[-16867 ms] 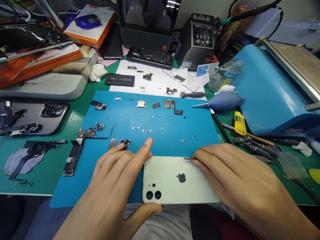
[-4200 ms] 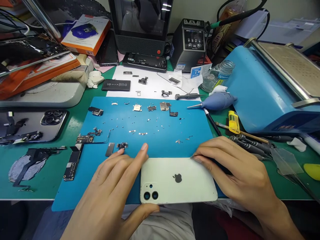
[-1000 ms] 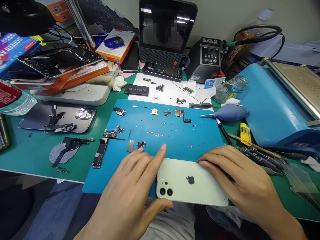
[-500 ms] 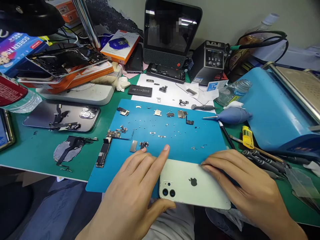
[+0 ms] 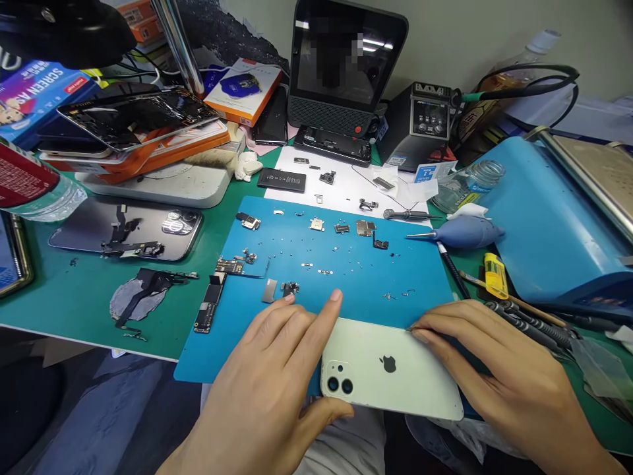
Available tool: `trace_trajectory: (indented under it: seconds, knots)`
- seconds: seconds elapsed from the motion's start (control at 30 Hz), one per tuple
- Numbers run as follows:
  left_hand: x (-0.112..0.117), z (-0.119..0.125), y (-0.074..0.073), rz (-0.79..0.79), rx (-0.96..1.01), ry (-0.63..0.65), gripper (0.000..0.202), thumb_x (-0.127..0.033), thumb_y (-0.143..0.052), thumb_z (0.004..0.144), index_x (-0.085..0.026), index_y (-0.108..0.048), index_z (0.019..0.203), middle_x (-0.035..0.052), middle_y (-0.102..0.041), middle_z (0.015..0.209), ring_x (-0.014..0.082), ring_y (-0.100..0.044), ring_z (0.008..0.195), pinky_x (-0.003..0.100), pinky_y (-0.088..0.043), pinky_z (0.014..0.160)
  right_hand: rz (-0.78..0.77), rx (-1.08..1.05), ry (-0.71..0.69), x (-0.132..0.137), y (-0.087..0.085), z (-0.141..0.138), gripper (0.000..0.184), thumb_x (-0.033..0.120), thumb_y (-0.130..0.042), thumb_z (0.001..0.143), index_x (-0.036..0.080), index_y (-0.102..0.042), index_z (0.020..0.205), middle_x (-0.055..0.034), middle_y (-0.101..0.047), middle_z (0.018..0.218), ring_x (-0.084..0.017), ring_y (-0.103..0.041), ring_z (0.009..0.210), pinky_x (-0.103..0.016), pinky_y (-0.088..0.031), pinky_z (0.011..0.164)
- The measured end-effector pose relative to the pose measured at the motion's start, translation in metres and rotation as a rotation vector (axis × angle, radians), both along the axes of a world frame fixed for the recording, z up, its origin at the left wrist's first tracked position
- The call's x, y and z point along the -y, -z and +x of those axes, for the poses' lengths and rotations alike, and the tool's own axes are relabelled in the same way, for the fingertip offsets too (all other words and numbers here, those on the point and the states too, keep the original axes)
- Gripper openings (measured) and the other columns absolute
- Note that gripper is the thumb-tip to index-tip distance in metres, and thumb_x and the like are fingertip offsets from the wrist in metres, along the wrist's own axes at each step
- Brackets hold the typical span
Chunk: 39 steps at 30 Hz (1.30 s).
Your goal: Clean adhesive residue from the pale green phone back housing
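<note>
A pale green phone [image 5: 395, 382] lies back up, camera lenses to the left, over the near edge of a blue work mat [image 5: 346, 284]. My left hand [image 5: 277, 389] grips its camera end, with the thumb under the near edge and the forefinger along the far edge. My right hand [image 5: 499, 382] rests at the phone's right end. Its fingertips are pinched on a thin pry tool [image 5: 410, 328] set against the phone's far edge. Small screws, brackets and flex parts are spread over the mat beyond the phone.
A logic board [image 5: 210, 310] lies at the mat's left edge and a grey phone back [image 5: 123, 227] further left. A blue air blower [image 5: 465, 232], yellow lighter [image 5: 493, 276], screwdrivers [image 5: 524, 323] and a blue machine [image 5: 544, 218] stand right. A soldering station [image 5: 420, 125] is behind.
The view has swung up and to the left, so more of the bench's left side shows. Both hands keep the same hold on the phone and the tool.
</note>
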State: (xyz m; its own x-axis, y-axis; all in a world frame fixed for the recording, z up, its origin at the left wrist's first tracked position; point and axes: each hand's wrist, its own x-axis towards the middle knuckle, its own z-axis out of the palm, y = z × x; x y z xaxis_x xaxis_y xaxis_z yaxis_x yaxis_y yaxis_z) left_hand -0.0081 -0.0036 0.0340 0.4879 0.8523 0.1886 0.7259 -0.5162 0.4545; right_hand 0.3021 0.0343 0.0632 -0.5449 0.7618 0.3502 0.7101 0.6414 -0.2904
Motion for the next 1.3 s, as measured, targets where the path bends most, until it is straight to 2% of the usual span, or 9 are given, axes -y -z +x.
trace_trajectory:
  seconds: [0.13,0.4,0.57,0.73,0.9,1.03,1.17,1.3]
  knots:
    - [0.0,-0.001,0.003,0.014,-0.006,-0.002,0.079,-0.062,-0.045,0.123,-0.021,-0.017,0.183,0.0061,-0.08,0.139,0.0263,-0.074,0.131,0.045,-0.055,0.13,0.002,0.027,-0.018,0.001,0.001,0.004,0.007,0.018,-0.065,0.117,0.021,-0.071,0.117,-0.0041,-0.075,0.11,-0.016,-0.072,0.1,-0.029,-0.058,0.09]
    - [-0.002,0.001,0.002,0.07,0.017,-0.015,0.072,-0.06,-0.034,0.125,-0.017,-0.025,0.181,0.0049,-0.082,0.132,0.0241,-0.076,0.125,0.042,-0.054,0.129,0.004,0.033,-0.023,-0.002,0.001,0.004,0.01,0.023,-0.062,0.12,0.021,-0.071,0.116,-0.0039,-0.074,0.11,-0.014,-0.071,0.101,-0.027,-0.057,0.089]
    - [-0.002,0.002,-0.001,0.089,0.012,-0.025,0.07,-0.06,-0.029,0.125,-0.017,-0.027,0.18,0.0033,-0.082,0.133,0.0242,-0.075,0.126,0.04,-0.056,0.124,0.057,0.014,-0.033,-0.002,0.004,0.003,0.008,0.019,-0.065,0.119,0.021,-0.071,0.116,-0.0031,-0.075,0.107,-0.015,-0.072,0.099,-0.029,-0.057,0.091]
    - [-0.001,0.002,0.0,0.113,0.01,-0.034,0.068,-0.059,-0.029,0.126,-0.017,-0.03,0.179,0.0014,-0.082,0.135,0.0241,-0.072,0.128,0.038,-0.052,0.125,0.087,0.002,-0.019,0.001,0.008,0.0,0.006,0.015,-0.067,0.117,0.02,-0.07,0.114,-0.0032,-0.074,0.106,-0.015,-0.071,0.097,-0.029,-0.057,0.092]
    - [-0.001,0.002,0.002,0.111,0.007,-0.028,0.072,-0.063,-0.031,0.125,-0.018,-0.028,0.182,0.0019,-0.081,0.135,0.0234,-0.071,0.13,0.037,-0.048,0.128,0.104,0.009,-0.001,0.0,0.01,-0.003,0.008,0.012,-0.068,0.115,0.02,-0.07,0.115,-0.0031,-0.075,0.107,-0.015,-0.071,0.098,-0.03,-0.057,0.093]
    - [0.0,0.001,0.004,0.101,0.0,-0.026,0.077,-0.066,-0.036,0.124,-0.02,-0.022,0.184,0.0028,-0.079,0.137,0.0243,-0.072,0.131,0.04,-0.05,0.129,0.079,-0.034,-0.001,0.001,0.009,-0.001,0.01,0.012,-0.069,0.115,0.021,-0.071,0.115,-0.0017,-0.075,0.107,-0.014,-0.072,0.098,-0.028,-0.058,0.092]
    - [0.001,0.0,0.006,0.059,0.009,-0.031,0.079,-0.068,-0.039,0.122,-0.025,-0.019,0.186,0.0041,-0.078,0.137,0.0265,-0.074,0.129,0.047,-0.056,0.127,0.05,-0.048,0.073,0.005,0.007,0.007,0.008,0.02,-0.068,0.117,0.025,-0.073,0.114,0.0001,-0.076,0.108,-0.015,-0.074,0.098,-0.028,-0.058,0.089]
    - [0.001,0.0,0.005,0.087,-0.003,-0.026,0.077,-0.066,-0.038,0.123,-0.024,-0.022,0.185,0.0057,-0.079,0.133,0.0282,-0.076,0.127,0.05,-0.061,0.124,0.128,-0.137,0.296,0.018,0.006,0.023,0.008,0.024,-0.071,0.116,0.028,-0.075,0.11,0.0004,-0.078,0.109,-0.019,-0.076,0.101,-0.034,-0.058,0.1]
